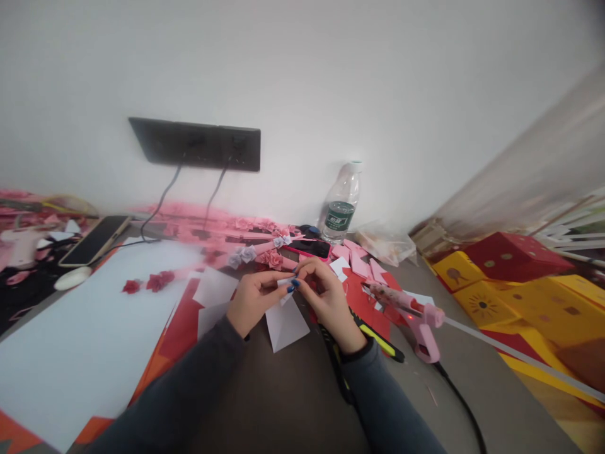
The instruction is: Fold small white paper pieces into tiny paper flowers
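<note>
My left hand and my right hand meet over the middle of the table, fingertips pinched together on a small piece of white paper. Most of that piece is hidden by the fingers. Just below it a white paper square lies on the table, and more white paper is beside my left hand. Under my right wrist runs a black and yellow tool, its kind unclear. To the right of that hand rests a pink glue gun with a small red light on.
Behind my hands are paper flowers, a phone and a water bottle. Large white sheets cover the left side, near another phone. Yellow and red boxes stand at right. The glue gun's cord trails forward.
</note>
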A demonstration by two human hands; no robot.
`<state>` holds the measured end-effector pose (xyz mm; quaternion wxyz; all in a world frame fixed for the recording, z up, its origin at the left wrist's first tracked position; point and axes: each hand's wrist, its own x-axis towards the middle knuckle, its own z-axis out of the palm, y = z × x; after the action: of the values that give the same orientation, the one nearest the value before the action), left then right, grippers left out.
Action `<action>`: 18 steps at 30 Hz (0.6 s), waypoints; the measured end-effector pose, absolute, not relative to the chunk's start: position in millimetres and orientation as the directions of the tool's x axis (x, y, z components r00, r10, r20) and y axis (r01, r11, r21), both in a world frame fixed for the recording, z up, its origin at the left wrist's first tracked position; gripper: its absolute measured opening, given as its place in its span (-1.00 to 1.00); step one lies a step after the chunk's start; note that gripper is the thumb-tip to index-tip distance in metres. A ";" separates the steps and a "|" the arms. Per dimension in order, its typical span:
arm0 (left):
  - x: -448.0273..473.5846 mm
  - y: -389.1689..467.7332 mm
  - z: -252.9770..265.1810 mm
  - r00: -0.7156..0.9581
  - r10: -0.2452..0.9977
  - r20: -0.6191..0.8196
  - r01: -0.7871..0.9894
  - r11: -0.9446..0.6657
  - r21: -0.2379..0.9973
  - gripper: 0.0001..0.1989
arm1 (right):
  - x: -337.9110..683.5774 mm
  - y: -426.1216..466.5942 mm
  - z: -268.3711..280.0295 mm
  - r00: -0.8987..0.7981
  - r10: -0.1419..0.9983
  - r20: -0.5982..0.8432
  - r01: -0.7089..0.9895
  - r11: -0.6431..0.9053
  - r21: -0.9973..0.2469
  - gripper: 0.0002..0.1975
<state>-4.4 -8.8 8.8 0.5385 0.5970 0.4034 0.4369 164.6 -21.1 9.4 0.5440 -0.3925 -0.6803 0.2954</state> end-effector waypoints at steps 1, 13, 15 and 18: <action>-4.7 -8.5 8.0 0.292 0.952 0.091 0.017 -0.100 0.995 -0.70 | 164.6 -21.2 9.2 -0.102 0.855 0.508 0.204 0.518 -0.831 -0.88; -6.0 -9.0 9.6 0.269 0.960 0.070 -0.020 -0.068 0.998 -0.70 | 167.1 -19.5 0.8 -0.081 0.920 0.383 0.106 0.390 -0.915 -0.75; -6.0 -8.9 9.7 0.281 0.957 0.071 -0.012 -0.070 0.997 -0.71 | 166.9 -18.7 1.2 -0.080 0.927 0.367 0.065 0.372 -0.926 -0.74; -5.7 -8.7 10.2 0.291 0.954 0.069 -0.009 -0.069 0.998 -0.73 | 166.2 -17.8 1.8 -0.076 0.930 0.360 0.007 0.362 -0.932 -0.73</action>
<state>-5.7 -8.7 10.2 0.5500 0.5855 0.4037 0.4379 166.2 -17.8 1.8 0.5593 -0.3860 -0.6068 0.4124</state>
